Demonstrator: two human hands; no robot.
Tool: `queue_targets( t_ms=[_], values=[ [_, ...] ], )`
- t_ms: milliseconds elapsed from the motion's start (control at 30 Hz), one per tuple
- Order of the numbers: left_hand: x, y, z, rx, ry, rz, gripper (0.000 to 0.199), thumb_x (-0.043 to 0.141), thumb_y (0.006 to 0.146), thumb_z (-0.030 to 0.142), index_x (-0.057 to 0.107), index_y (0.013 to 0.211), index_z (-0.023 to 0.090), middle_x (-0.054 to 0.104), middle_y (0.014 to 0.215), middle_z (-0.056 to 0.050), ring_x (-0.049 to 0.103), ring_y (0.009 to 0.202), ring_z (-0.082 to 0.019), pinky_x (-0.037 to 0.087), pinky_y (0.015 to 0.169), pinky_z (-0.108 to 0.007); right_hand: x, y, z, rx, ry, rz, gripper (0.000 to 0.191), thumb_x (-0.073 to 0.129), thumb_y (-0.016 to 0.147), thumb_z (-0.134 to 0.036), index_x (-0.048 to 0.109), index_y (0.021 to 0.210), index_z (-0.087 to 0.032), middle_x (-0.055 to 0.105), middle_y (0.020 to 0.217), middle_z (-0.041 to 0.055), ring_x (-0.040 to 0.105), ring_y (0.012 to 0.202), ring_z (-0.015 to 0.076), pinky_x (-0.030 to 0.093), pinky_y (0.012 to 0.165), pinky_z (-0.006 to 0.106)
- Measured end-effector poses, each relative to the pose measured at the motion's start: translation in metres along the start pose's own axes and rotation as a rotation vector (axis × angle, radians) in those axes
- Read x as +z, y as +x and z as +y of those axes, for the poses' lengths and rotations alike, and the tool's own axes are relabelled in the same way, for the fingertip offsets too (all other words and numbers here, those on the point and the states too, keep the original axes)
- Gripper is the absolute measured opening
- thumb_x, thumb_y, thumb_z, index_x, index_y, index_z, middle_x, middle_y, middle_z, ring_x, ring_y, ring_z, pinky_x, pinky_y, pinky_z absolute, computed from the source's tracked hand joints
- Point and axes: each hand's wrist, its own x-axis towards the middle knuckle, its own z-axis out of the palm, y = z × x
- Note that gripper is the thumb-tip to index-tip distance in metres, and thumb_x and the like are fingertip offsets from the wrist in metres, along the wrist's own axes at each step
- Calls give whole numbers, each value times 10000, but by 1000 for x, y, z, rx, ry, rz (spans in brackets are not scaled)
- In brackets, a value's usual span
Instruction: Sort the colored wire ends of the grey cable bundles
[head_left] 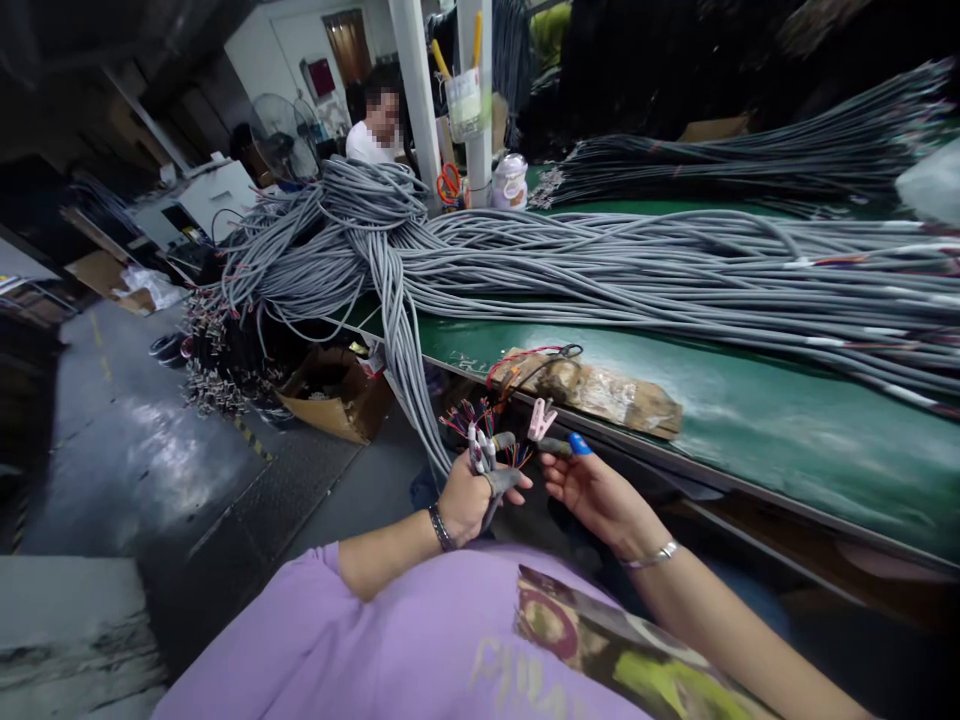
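My left hand (471, 498) is wrapped round the end of a bundle of grey cables (405, 340) that hangs down over the table edge. White-sleeved cable ends (481, 450) with thin coloured wires (469, 412) fan out above its fingers, and grey covers sit on some fingertips. My right hand (589, 490) is closed just to the right, with a blue cover on the thumb and a grey one on a finger. Its fingertips are by a pink clothespin (541, 420) at the table edge; what they pinch, if anything, is too small to tell.
A taped wooden block (600, 392) with red and black leads lies on the green table (757, 430). Long grey cables (637, 265) cover the table's back half. Scissors (448, 183) and a lilac jar (510, 182) stand behind. Below left is a cardboard box (337, 400); a person (371, 140) is beyond.
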Motion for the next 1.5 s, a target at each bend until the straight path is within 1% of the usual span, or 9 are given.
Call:
queue_targets(
  t_ms=[267, 433, 667, 900, 1000, 1133, 1267, 1367, 1500],
  values=[
    [-6, 1, -8, -3, 9, 39, 593, 737, 612, 284, 617, 1151, 69, 703, 692, -74, 586, 486, -111, 295, 445, -200, -5, -2, 15, -8, -43, -34, 170, 742, 766, -354, 709, 769, -187, 701, 758, 12, 625, 614, 97, 534, 549, 191],
    [-6, 6, -12, -28, 28, 20, 637, 766, 613, 336, 610, 1185, 101, 711, 709, -76, 609, 518, -121, 299, 457, -194, -5, -8, 19, -44, -70, -20, 222, 825, 646, -349, 716, 758, -191, 701, 754, 14, 611, 598, 105, 539, 540, 196],
    [-2, 18, -19, -64, -65, -7, 484, 803, 575, 372, 705, 963, 100, 727, 784, -109, 669, 736, -185, 459, 694, -280, -8, -20, 14, -240, -226, 61, 351, 868, 560, -414, 720, 800, -205, 685, 750, 8, 572, 604, 91, 518, 555, 179],
    [-6, 12, -22, -11, -34, -20, 470, 763, 649, 360, 692, 1059, 143, 728, 924, -104, 662, 835, -182, 433, 697, -264, -10, -29, 13, -423, -500, 168, 422, 825, 583, -495, 719, 879, -213, 686, 782, 29, 544, 631, 123, 481, 583, 229],
    [-6, 4, -25, -27, 33, -51, 442, 741, 658, 388, 693, 1021, 141, 715, 856, -84, 640, 704, -159, 370, 581, -229, 1, -36, 17, -521, -710, 99, 368, 761, 665, -507, 710, 893, -222, 667, 736, 26, 552, 672, 158, 481, 642, 270],
    [-2, -4, -30, 47, 54, -97, 301, 808, 584, 295, 680, 793, 120, 624, 682, -3, 525, 602, -109, 398, 609, -242, 18, -42, 23, -605, -932, -99, 290, 715, 722, -451, 688, 921, -241, 675, 805, 36, 597, 763, 210, 493, 731, 324],
    [-2, -7, -33, 120, 189, -168, 175, 735, 635, 120, 675, 799, 129, 586, 674, 32, 480, 636, -95, 410, 657, -221, 19, -41, 27, -737, -1150, -102, 207, 707, 723, -418, 685, 842, -250, 677, 823, 44, 589, 762, 227, 474, 724, 339],
    [-3, -5, -35, 123, 241, -200, 237, 773, 641, 197, 699, 857, 136, 625, 715, 19, 521, 679, -116, 443, 705, -237, 11, -39, 28, -748, -1163, -87, 219, 688, 730, -436, 685, 849, -253, 685, 842, 53, 599, 771, 242, 475, 739, 361],
    [-1, -4, -34, 197, 78, -323, 429, 821, 596, 448, 729, 891, 150, 701, 905, -48, 612, 889, -196, 459, 895, -310, -1, -41, 25, -711, -1095, -12, 253, 684, 722, -479, 674, 857, -264, 687, 846, 54, 609, 809, 267, 480, 760, 384]
  ],
)
